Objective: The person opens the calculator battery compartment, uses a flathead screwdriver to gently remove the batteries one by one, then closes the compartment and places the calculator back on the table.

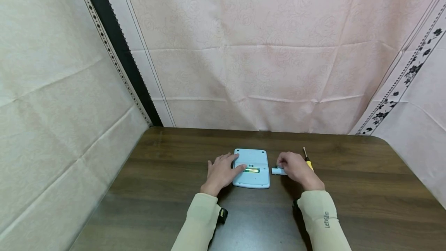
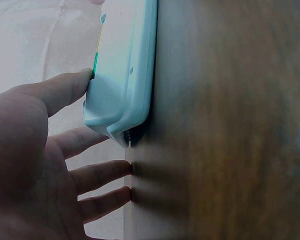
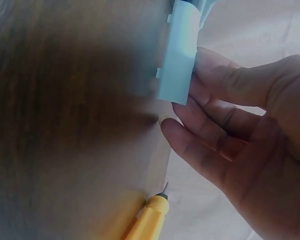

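Cloth backdrop: pale, creased fabric sheets [image 1: 265,49] with black patterned borders hang behind and at both sides of the table.
Table: a dark brown, wood-grained tabletop [image 1: 167,169] with rounded far corners.
Sleeves: pale cream-green cuffs [image 1: 322,214] cover both forearms, with dark lettering on the right one.
Left hand: the bare left hand [image 1: 223,171] is spread at the device's left side; its thumb presses at the battery's end, the index finger meets the casing, and other fingertips reach the tabletop.
Right hand: the bare right hand [image 1: 297,167] pinches the cover between thumb and fingers.
Device: a light-blue, flat rectangular plastic casing [image 1: 258,160] lies on the table between the hands, compartment uncovered.
Screwdriver: a yellow-handled screwdriver with a thin metal shaft [image 3: 146,222] lies just beside the right hand, partly hidden by it in the head view.
Cover: a light-blue, curved plastic strip with small tabs [image 3: 180,55], just right of the device and apart from it.
Battery: a green-and-gold cylinder [image 1: 253,170] sits in the compartment.
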`<state>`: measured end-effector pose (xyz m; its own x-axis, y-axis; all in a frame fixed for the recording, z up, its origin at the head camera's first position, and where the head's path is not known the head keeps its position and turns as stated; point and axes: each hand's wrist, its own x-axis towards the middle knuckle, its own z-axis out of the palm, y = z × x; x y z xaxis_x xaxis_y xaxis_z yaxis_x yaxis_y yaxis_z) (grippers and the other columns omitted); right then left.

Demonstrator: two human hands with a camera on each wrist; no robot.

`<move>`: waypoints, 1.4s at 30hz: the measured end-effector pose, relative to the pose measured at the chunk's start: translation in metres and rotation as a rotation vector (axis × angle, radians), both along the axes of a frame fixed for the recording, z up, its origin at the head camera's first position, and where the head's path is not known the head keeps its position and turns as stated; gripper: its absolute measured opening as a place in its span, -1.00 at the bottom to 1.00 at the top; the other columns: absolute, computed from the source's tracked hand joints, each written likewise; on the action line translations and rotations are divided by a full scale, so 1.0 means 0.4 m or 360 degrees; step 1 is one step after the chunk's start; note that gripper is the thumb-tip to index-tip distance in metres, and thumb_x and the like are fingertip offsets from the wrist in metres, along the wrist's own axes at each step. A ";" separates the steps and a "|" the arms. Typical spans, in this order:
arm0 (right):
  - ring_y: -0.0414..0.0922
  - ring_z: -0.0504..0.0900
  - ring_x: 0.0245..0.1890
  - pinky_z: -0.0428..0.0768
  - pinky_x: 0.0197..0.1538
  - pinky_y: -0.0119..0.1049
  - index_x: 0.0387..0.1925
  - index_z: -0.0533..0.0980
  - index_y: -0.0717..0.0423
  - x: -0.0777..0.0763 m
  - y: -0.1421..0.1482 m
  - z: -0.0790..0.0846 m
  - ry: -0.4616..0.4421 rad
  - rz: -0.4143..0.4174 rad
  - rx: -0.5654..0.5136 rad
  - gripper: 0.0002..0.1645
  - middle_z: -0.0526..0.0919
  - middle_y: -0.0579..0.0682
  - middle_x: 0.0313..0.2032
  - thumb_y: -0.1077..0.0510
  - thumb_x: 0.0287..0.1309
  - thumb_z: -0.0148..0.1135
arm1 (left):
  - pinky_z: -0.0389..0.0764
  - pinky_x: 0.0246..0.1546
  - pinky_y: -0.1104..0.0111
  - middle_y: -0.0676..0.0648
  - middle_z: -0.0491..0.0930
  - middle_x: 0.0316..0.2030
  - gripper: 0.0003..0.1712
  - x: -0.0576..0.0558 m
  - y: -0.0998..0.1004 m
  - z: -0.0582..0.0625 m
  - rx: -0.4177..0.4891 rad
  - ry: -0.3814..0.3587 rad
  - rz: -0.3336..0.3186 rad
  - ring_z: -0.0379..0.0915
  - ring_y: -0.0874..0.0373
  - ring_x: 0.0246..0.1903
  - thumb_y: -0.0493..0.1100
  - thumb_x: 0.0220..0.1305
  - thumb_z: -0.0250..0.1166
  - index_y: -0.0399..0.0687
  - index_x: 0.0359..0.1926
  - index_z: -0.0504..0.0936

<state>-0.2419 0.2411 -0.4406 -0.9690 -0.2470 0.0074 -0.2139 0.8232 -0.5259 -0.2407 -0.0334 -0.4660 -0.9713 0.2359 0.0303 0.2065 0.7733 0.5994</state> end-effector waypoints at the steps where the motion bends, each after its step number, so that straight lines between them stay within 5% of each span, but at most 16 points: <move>1: 0.00 0.54 -0.27 0.62 -0.11 -0.08 -0.27 0.64 0.19 0.000 0.000 0.000 0.0002 0.0002 0.0005 -0.81 0.58 0.01 -0.34 0.47 0.40 0.21 | -0.04 0.42 -0.48 -0.26 0.39 0.49 -0.28 0.000 0.000 0.000 -0.0001 0.0001 0.0000 0.19 -0.30 0.51 0.28 0.51 0.25 0.00 0.48 0.54; 23: -0.02 0.55 -0.31 0.66 -0.10 0.00 -0.30 0.69 0.19 -0.010 0.004 -0.017 0.0060 0.0026 0.0058 -0.81 0.67 0.01 -0.31 0.46 0.36 0.26 | -0.04 0.42 -0.47 -0.25 0.38 0.50 -0.28 -0.001 -0.002 -0.001 0.0006 -0.0011 -0.0002 0.18 -0.29 0.51 0.29 0.51 0.24 0.02 0.49 0.54; 42: 0.07 0.58 -0.25 0.68 -0.12 0.07 -0.10 0.66 0.33 0.012 0.027 0.028 0.0066 -0.0176 0.0043 -0.89 0.66 0.21 -0.16 0.36 0.40 0.29 | -0.06 0.42 -0.48 -0.26 0.37 0.50 -0.28 0.001 -0.003 0.004 0.0013 -0.0017 -0.0013 0.17 -0.31 0.52 0.28 0.51 0.25 0.01 0.49 0.53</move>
<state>-0.2369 0.2520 -0.4292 -0.9894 -0.1391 0.0426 -0.1418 0.8567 -0.4960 -0.2402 -0.0345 -0.4645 -0.9697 0.2433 0.0220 0.2061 0.7667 0.6080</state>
